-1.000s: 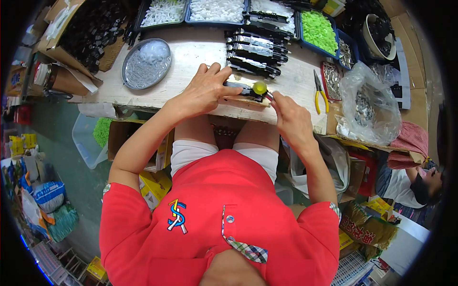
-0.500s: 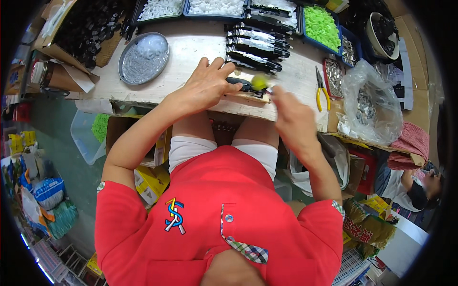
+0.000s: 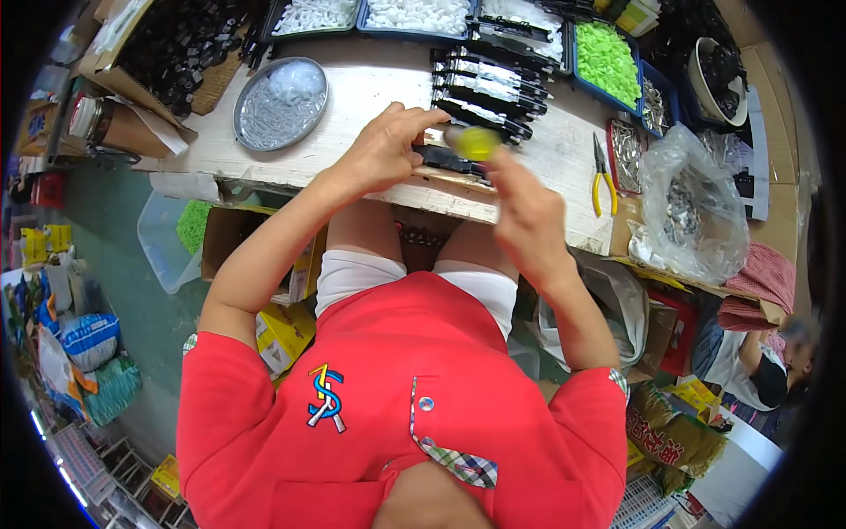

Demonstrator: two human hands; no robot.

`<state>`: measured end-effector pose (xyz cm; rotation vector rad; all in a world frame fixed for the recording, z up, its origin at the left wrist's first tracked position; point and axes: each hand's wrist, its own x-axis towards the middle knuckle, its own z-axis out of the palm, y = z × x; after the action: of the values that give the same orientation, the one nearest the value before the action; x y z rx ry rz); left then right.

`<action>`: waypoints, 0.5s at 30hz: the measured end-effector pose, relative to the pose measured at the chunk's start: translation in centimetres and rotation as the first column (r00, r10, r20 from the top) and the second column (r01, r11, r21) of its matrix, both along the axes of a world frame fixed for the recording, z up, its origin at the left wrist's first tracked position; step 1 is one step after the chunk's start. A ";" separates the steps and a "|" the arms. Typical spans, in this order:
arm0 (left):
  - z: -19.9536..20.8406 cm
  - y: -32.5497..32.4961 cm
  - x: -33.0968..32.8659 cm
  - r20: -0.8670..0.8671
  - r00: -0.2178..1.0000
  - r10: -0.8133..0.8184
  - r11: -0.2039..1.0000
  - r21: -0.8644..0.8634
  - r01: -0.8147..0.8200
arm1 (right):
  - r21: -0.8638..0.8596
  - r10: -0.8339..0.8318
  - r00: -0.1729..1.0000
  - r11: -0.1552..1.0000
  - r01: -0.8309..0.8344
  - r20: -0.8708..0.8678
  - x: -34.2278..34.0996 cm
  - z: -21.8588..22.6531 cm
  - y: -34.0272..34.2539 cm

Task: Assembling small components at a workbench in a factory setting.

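Note:
A long black plastic part (image 3: pixel 451 160) lies on a pale wooden block (image 3: pixel 463 180) at the near edge of the white workbench. At its left end is my left hand (image 3: pixel 381 152), thumb and curled fingers against the part and index finger stretched above it. My right hand (image 3: pixel 531 207) is closed round a small mallet (image 3: pixel 477 143) with a yellow-green face, held over the part and smeared by motion. Its handle is mostly hidden by my fingers. Just beyond, several similar black parts with silvery strips (image 3: pixel 489 84) lie in a row.
Left of the row is a round metal dish (image 3: pixel 280 104) of clear pieces. Trays of white pieces (image 3: pixel 416 16) and green pieces (image 3: pixel 606 63) line the back. Yellow-handled pliers (image 3: pixel 604 181) and a clear plastic bag (image 3: pixel 692 198) of metal bits lie right. An open carton (image 3: pixel 181 57) holds black pieces.
The mallet has moved left and slightly up over the part, my right hand with it. My left index finger has stretched out, and my left thumb has drawn back to the part's left end.

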<state>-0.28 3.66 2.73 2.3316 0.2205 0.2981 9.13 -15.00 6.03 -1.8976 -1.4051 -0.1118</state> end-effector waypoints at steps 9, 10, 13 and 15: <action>-1.8 -1.8 -1.6 0.287 0.952 0.107 0.991 0.048 -0.125 | -0.579 -0.124 0.990 0.813 0.066 -0.061 1.9 0.7 2.8; -2.3 -2.0 -2.0 0.326 0.938 0.121 0.981 0.102 -0.162 | -0.600 -0.144 0.980 0.799 0.033 -0.139 2.2 1.3 3.4; -3.2 -2.8 -2.4 0.472 0.870 0.141 0.897 0.311 -0.314 | -0.555 -0.103 0.989 0.831 0.026 -0.108 3.1 2.1 4.2; -3.7 -4.1 -2.9 0.531 0.833 0.156 0.838 0.375 -0.396 | -0.463 -0.122 0.980 0.886 0.037 -0.154 2.7 2.9 4.2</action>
<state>-3.19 -0.46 -0.94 2.5967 0.2705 1.1936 11.78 -10.76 8.92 -2.2837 -1.3072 0.3792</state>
